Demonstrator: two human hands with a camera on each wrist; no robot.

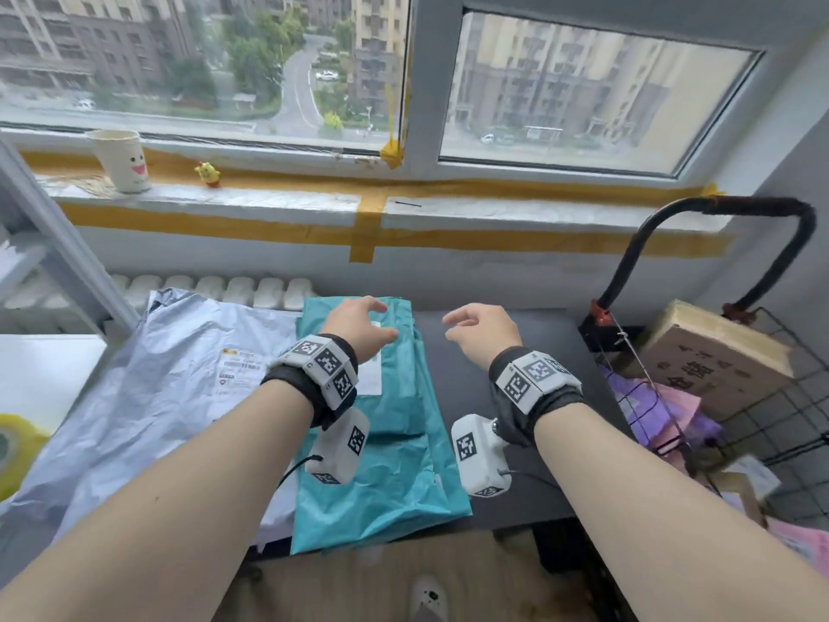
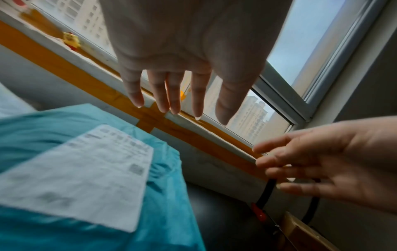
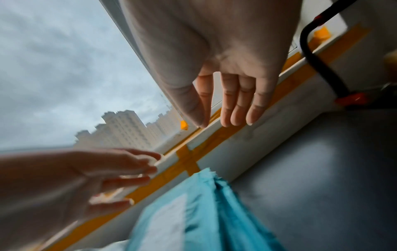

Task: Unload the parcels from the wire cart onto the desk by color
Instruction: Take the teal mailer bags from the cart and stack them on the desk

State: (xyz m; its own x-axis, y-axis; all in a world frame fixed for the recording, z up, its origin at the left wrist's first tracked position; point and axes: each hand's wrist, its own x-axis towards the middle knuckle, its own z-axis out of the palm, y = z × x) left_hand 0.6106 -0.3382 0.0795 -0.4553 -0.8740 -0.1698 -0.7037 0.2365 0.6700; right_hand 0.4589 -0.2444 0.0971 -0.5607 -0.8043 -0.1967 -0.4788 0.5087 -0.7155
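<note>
I am holding my left hand (image 1: 359,323) over the teal parcels (image 1: 394,442), fingers loosely spread and gripping nothing. My right hand (image 1: 482,327) is hovering just to its right above the bare dark desk (image 1: 516,397), fingers relaxed and likewise empty. The teal parcels are lying stacked mid-desk, a white label (image 2: 86,169) facing up, with a gray parcel (image 1: 157,397) spreading out to their left. At the far right the wire cart (image 1: 762,419) is carrying a cardboard box (image 1: 717,361) and pink and purple parcels (image 1: 650,410).
</note>
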